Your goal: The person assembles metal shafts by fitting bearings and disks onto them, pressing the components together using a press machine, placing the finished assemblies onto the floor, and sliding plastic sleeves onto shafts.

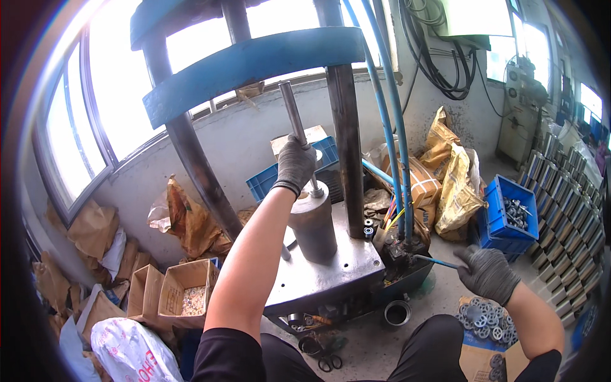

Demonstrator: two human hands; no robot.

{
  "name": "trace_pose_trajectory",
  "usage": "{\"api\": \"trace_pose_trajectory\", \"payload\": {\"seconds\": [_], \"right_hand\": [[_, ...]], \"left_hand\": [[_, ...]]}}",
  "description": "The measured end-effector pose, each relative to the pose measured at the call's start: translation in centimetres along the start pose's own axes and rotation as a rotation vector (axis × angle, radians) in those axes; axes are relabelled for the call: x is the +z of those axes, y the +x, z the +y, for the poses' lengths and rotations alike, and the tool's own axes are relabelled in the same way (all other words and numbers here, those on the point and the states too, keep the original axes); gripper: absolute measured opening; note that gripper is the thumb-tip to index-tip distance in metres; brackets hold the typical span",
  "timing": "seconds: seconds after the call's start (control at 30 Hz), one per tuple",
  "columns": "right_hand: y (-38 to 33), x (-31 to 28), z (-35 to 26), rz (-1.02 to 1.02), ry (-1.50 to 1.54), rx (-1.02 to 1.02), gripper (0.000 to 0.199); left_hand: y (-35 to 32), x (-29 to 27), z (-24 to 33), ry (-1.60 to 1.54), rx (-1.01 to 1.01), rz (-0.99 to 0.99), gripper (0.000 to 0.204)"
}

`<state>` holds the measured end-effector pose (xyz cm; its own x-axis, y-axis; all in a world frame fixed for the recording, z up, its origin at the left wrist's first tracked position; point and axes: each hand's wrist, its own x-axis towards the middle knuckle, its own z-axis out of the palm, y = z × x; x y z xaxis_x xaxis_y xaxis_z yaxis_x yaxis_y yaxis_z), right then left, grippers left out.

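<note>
Knees: dark-trousered, spread apart at the near side of the steel table.
Right hand: grey-gloved, out past the table's right edge; its grip is closed round the outer end of a blue lever.
Left hand: gloved likewise, above the table; its grip is wrapped round a steel rod.
Rod work: the step looks like steadying the rod for pressing, with the lever ready to be worked.
Next move: seems to call for keeping the rod in line with the cylinder and the left fingers clear of any closing gap as the lever is moved.
Steel rod: over the table, slim, smooth and bright, leaning in this view; bright metal below the hand meets the cylinder's top.
Cylinder: upright on the table, thick, dull grey, with a paler top.
Blue crossbeam: high above the table; whether the rod's tip touches it, I cannot tell.
</note>
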<state>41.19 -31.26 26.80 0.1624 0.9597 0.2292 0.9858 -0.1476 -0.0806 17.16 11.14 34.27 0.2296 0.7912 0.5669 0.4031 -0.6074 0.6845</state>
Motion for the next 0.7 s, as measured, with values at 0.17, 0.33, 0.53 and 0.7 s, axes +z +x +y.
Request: {"api": "trace_pose_trajectory", "payload": {"seconds": [0.17, 0.33, 0.53, 0.7], "right_hand": [[-0.4, 0.3, 0.8, -0.304, 0.022, -0.191, 0.034], [-1.8, 0.8, 0.2, -0.28, -0.005, -0.109, 0.035], [-6.1, 4.0, 0.9, -0.266, 0.083, -0.098, 0.027], [-8.2, 6.4, 1.3, -0.441, 0.074, -0.095, 0.026]], "left_hand": [[0.9, 0.3, -0.7, -0.055, -0.035, -0.029, 0.02], [-0.3, 0.1, 0.7, -0.107, -0.062, -0.044, 0.021], [0.9, 0.3, -1.1, -0.096, -0.032, -0.048, 0.02], [2.7, 1.3, -4.0, -0.029, 0.021, 0.001, 0.021]]}}
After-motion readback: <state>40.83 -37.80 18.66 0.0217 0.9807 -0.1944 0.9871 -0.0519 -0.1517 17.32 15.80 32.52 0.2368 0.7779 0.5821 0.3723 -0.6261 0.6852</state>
